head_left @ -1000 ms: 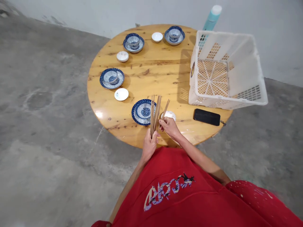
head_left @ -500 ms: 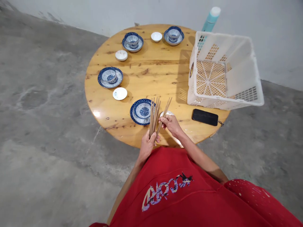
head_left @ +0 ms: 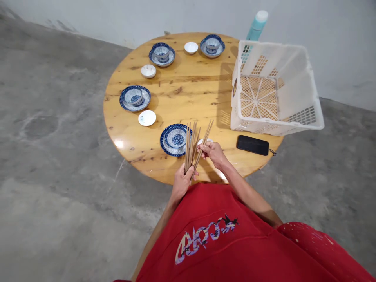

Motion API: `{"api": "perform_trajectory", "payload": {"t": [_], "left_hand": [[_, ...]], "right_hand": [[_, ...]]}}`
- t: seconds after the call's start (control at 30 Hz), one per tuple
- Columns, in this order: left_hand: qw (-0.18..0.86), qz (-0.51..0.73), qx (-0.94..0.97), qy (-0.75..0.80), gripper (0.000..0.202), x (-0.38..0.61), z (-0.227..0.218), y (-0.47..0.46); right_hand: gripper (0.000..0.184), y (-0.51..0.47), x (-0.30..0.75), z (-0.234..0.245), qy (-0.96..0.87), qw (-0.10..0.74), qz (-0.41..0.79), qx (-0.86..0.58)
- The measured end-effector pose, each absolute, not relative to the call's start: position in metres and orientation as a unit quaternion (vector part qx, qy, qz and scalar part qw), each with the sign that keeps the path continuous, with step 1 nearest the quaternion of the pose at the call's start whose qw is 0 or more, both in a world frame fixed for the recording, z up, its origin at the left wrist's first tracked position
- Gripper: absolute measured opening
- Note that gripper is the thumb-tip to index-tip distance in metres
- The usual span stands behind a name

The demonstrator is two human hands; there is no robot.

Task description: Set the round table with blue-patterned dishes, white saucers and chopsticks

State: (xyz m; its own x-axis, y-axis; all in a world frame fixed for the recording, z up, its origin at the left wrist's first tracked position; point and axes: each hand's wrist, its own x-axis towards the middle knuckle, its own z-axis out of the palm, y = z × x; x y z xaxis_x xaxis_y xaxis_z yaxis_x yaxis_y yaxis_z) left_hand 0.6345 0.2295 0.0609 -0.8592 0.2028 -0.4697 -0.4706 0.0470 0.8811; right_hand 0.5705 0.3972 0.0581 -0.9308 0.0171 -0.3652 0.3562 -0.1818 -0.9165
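Note:
Several brown chopsticks [head_left: 192, 145] stand fanned out in my left hand [head_left: 183, 179], which is closed round their lower ends. My right hand [head_left: 214, 153] pinches a few chopsticks apart from the bunch, on its right side; their lower ends still reach the left hand. Behind the chopsticks lies a blue-and-white plate with a bowl [head_left: 178, 139] on it, partly covered by them. A small white dish [head_left: 205, 141] shows just behind my right fingers, mostly hidden.
On the round wooden table [head_left: 176, 103], more blue-and-white place settings [head_left: 135, 98] and small white dishes [head_left: 147, 118] line the left and far edge. A white plastic basket [head_left: 277, 126] stands right, a blue bottle [head_left: 257, 26] behind it, a black phone [head_left: 252, 145] before it.
The view has shifted slightly, so the table appears a little further left. Both hands keep nearly the same pose, and the chopsticks have spread apart slightly.

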Motion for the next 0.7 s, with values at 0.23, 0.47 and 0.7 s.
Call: {"api": "perform_trajectory", "payload": {"t": [0.23,0.47,0.7], "left_hand": [[0.235,0.68,-0.093,0.688,0.028,0.634,0.058,0.229],[0.222,0.662,-0.075,0.712,0.023,0.633,0.053,0.232],[0.122,0.651,-0.13,0.738,0.023,0.635,0.038,0.219]], "right_hand": [[0.037,0.398,0.57,0.053,0.627,0.111,-0.756,0.151],[0.038,0.4,0.571,0.05,0.63,0.098,-0.751,0.171],[0.027,0.437,0.553,0.049,0.691,0.049,-0.694,0.197]]}}
